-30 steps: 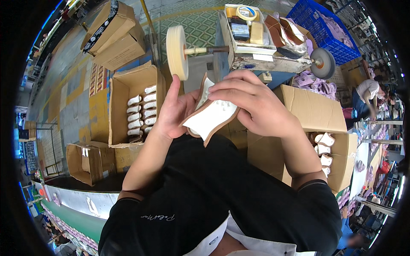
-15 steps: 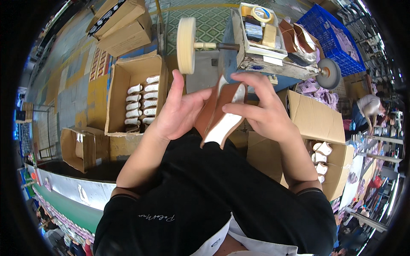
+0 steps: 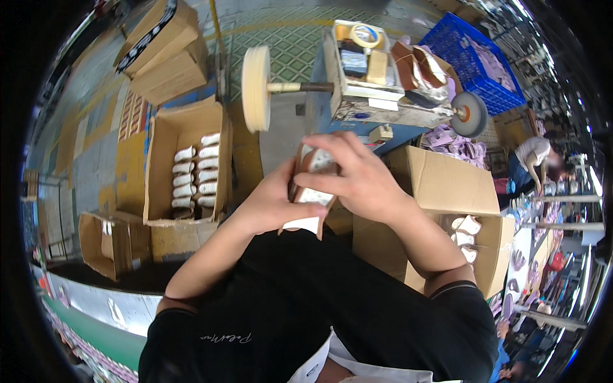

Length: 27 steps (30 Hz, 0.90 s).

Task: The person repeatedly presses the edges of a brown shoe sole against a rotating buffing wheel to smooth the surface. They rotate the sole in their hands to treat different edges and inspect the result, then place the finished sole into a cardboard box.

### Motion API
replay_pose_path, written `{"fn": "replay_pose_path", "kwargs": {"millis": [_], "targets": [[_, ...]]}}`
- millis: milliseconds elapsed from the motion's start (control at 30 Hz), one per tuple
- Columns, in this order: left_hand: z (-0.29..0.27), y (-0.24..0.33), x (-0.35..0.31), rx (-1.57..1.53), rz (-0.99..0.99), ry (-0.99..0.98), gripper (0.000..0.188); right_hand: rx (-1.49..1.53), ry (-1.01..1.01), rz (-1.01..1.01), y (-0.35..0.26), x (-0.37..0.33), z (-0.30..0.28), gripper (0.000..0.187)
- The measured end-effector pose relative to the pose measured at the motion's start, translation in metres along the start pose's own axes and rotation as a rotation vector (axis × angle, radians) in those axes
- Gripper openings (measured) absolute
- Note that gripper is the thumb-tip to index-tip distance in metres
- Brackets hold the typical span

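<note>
In front of my chest I hold a pair of shoe soles [image 3: 316, 196], laid together, with brown sides and white faces. My left hand [image 3: 265, 203] is closed round their left side, its thumb across the near end. My right hand [image 3: 365, 182] grips the far part from the right, fingers bent over the white face. These fingers hide much of the far end. Beyond my hands, a pale buffing wheel [image 3: 257, 89] sits on a shaft from the grinding machine [image 3: 332, 112].
To the left stands an open carton [image 3: 150, 172] with rows of white-faced soles, with a smaller carton [image 3: 115, 246] nearer. Another carton [image 3: 501, 262] at right holds several soles. A grey wheel [image 3: 469, 115] and blue crate [image 3: 440, 51] are at far right. Someone in a light top [image 3: 533, 153] bends beyond.
My left hand, spread open before, has closed round the soles with its thumb over them. The soles are turned and nearer upright to me. The whole view has shifted slightly.
</note>
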<state>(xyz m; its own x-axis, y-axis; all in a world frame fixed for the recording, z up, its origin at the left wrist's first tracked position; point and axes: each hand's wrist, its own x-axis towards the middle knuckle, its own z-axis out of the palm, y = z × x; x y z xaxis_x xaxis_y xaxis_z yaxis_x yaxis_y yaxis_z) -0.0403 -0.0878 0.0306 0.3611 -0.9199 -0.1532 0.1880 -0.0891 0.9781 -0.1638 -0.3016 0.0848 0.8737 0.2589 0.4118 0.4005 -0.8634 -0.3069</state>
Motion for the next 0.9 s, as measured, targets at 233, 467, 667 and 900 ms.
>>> {"fn": "replay_pose_path", "kwargs": {"millis": [233,467,667,900], "targets": [[-0.019,-0.030,-0.001,-0.504,-0.126,0.103,0.068,-0.053,0.230,0.163,0.123,0.028,0.005,0.056],[-0.017,-0.031,-0.009,-0.564,-0.063,0.150,0.064,-0.326,0.126,0.676,0.296,0.059,0.031,0.017],[-0.026,-0.032,-0.010,-0.549,-0.067,0.202,0.063,-0.594,-0.059,0.714,0.293,0.069,0.049,0.021],[-0.040,-0.039,0.000,-0.454,-0.042,0.284,0.063,0.153,0.306,0.699,0.168,0.062,0.027,0.018]]}}
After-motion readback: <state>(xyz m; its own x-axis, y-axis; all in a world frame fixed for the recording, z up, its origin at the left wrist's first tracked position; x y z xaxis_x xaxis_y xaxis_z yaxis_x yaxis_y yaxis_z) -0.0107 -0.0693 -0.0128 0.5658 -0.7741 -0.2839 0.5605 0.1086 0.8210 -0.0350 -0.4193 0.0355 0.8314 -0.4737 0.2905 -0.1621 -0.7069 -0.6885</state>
